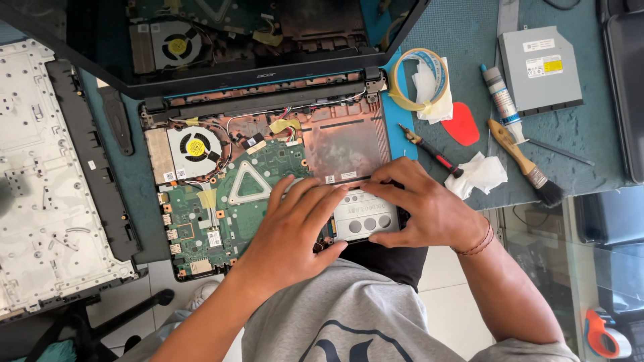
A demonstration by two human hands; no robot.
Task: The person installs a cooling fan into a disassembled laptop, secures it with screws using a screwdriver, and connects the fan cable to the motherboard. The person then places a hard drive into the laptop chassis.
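Observation:
An opened laptop base (349, 144) lies in front of me with its green motherboard (221, 208) and cooling fan (194, 149) exposed. My left hand (295, 224) rests flat, fingers spread, on the board's right part, touching a silver hard drive (365, 218) in the lower right bay. From the right, my right hand (416, 204) grips that drive, fingertips on its top edge and thumb at its lower side. The laptop screen (201, 74) stands tilted open behind.
The removed keyboard cover (54, 181) lies upside down at left. On the blue mat at right: a tape roll (419, 80), red pry pick (463, 124), screwdriver (433, 153), white tissue (483, 174), brush (526, 164), paste tube (502, 100), and optical drive (540, 67).

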